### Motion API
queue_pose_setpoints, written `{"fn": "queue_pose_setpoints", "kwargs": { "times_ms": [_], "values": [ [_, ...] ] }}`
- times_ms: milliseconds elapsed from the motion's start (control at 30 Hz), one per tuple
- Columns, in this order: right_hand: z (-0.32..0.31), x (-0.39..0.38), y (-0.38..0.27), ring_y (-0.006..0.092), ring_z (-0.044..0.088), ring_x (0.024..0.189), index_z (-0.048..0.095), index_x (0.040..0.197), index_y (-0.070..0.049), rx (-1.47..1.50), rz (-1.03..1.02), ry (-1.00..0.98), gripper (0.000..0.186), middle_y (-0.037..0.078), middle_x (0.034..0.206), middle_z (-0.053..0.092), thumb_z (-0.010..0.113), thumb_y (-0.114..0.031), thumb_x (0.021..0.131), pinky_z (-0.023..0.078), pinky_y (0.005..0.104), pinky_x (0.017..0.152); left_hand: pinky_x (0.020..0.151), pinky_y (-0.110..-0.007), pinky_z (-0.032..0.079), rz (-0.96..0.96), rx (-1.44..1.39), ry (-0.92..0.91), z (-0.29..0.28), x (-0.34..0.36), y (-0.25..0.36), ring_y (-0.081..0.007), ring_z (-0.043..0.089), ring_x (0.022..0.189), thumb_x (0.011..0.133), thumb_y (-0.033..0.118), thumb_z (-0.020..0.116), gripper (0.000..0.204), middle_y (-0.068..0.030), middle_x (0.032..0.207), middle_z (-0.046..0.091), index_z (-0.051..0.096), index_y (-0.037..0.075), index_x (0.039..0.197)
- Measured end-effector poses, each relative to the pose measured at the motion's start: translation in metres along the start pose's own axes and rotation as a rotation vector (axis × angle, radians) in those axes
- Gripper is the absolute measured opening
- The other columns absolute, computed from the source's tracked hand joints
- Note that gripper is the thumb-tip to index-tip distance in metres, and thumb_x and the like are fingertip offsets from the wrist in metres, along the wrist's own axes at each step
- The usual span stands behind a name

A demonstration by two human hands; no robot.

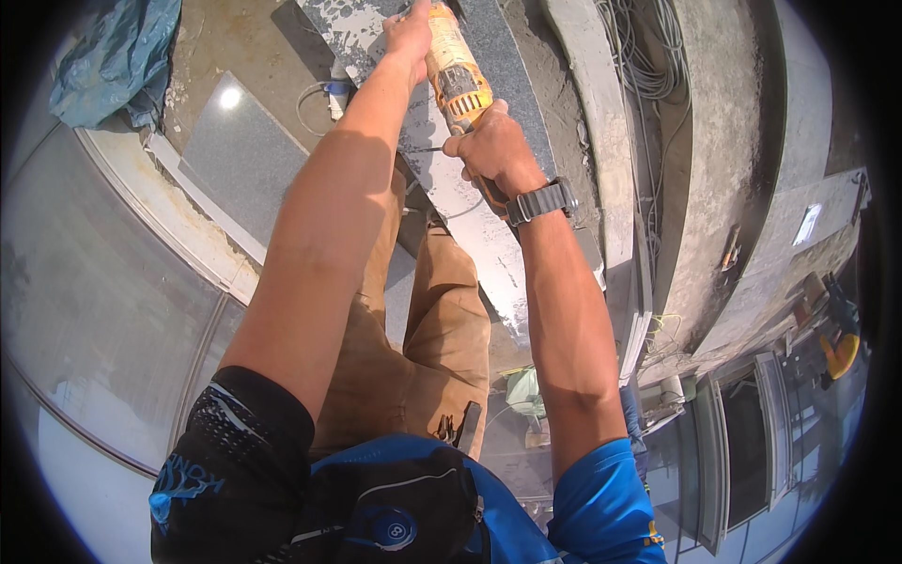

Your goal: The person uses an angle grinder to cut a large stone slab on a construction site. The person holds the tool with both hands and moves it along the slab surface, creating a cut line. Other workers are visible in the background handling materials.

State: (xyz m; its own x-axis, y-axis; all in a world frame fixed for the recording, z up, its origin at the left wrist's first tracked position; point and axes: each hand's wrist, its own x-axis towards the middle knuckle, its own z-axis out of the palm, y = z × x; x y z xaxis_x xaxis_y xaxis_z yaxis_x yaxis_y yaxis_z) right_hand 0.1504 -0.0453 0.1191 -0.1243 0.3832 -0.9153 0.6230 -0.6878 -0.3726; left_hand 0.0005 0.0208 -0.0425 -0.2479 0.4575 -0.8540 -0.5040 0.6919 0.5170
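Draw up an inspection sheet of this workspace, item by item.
Surface: speckled grey slab with white patches.
Job's things: orange-and-black power tool over the slab; its front end runs to the picture's upper edge.
Clutter: crumpled blue plastic at upper left; plain grey slab left of the forearms; pale green bag beyond the legs.
Hands: right hand grips the tool's rear; left hand holds near its front.
Cables: grey coils at upper right.
Surroundings: framed panels at lower right; yellow-and-black object at far right.
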Motion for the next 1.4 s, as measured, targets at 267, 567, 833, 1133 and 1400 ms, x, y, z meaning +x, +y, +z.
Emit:
{"fn": "queue_pose_setpoints", "kwargs": {
  "times_ms": [267, 567, 833, 1133, 1400],
  "values": [
    [-0.002, 0.016, -0.014, 0.0234, 0.073, 0.059, 0.040, 0.121, 0.014, 0.026, 0.005, -0.014, 0.073, 0.022, 0.087, 0.074, 0.088, -0.020, 0.077, 0.057, 0.0339, 0.045, 0.067, -0.050, 0.067, -0.010, 0.009, -0.003, -0.006, 0.036, 0.007, -0.0311, 0.076, 0.082, 0.108, 0.044, 0.059, 0.067, -0.0230, 0.107, 0.070, 0.032, -0.008, 0.139],
    [0.001, -0.005, 0.003, 0.0239, 0.073, 0.058, 0.040, 0.118, 0.010, -0.018, 0.042, 0.009, 0.067, 0.023, 0.084, 0.072, 0.087, -0.016, 0.078, 0.056, 0.0339, 0.046, 0.067, -0.050, 0.067, -0.032, 0.013, -0.007, -0.008, -0.007, -0.007, -0.0310, 0.076, 0.081, 0.108, 0.044, 0.058, 0.065, -0.0227, 0.105, 0.071, 0.035, -0.008, 0.138],
    [0.004, -0.022, 0.025, 0.0248, 0.073, 0.058, 0.041, 0.116, 0.011, -0.041, 0.072, 0.009, 0.065, 0.021, 0.079, 0.072, 0.086, -0.016, 0.078, 0.056, 0.0345, 0.046, 0.066, -0.049, 0.067, -0.052, 0.013, 0.038, 0.004, -0.048, -0.015, -0.0307, 0.076, 0.079, 0.108, 0.045, 0.057, 0.060, -0.0220, 0.104, 0.071, 0.043, -0.008, 0.132],
    [0.003, -0.011, 0.017, 0.0253, 0.074, 0.059, 0.040, 0.118, 0.013, -0.008, 0.031, 0.001, 0.068, 0.022, 0.079, 0.072, 0.087, -0.017, 0.079, 0.056, 0.0339, 0.046, 0.068, -0.051, 0.067, -0.043, -0.003, -0.019, 0.001, -0.034, -0.008, -0.0317, 0.076, 0.080, 0.107, 0.044, 0.059, 0.069, -0.0235, 0.106, 0.070, 0.033, -0.009, 0.141],
    [0.001, 0.008, -0.002, 0.0248, 0.074, 0.059, 0.039, 0.120, 0.014, -0.008, -0.007, 0.006, 0.070, 0.023, 0.081, 0.073, 0.087, -0.018, 0.080, 0.056, 0.0335, 0.045, 0.068, -0.051, 0.067, -0.031, 0.000, -0.002, 0.000, -0.032, -0.006, -0.0321, 0.076, 0.080, 0.107, 0.043, 0.059, 0.071, -0.0242, 0.107, 0.069, 0.028, -0.009, 0.143]
  ]
}}
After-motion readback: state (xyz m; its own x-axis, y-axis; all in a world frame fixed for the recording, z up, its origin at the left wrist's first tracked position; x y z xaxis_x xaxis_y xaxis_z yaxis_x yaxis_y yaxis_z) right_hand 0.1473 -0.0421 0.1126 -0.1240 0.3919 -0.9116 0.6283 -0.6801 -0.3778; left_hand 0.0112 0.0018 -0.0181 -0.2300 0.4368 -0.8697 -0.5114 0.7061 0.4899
